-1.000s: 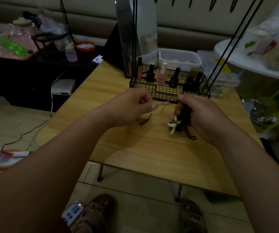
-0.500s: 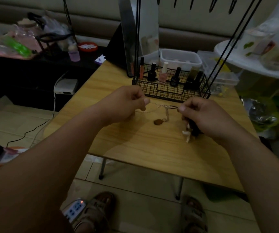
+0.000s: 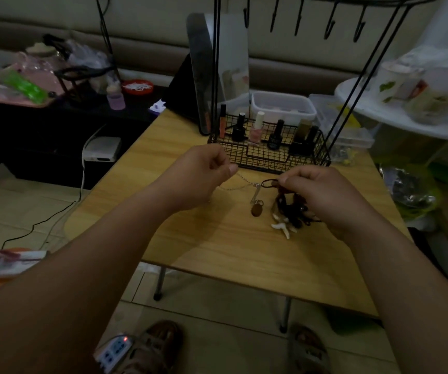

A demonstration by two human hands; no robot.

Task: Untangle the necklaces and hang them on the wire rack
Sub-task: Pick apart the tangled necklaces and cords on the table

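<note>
- Pinching the thin silver chain (image 3: 240, 177) between thumb and forefinger, the left hand (image 3: 198, 176) stretches it leftward, likely to keep the strand taut and traceable.
- The right hand (image 3: 322, 195) grips the dark cord necklace (image 3: 289, 207) at its loop, and the bunched rest hangs low over the table (image 3: 244, 255).
- A brown pendant (image 3: 256, 211) dangles between the hands, near where the two necklaces cross.
- The wire rack (image 3: 271, 157) stands just beyond, its top hooks (image 3: 330, 25) bare.
</note>
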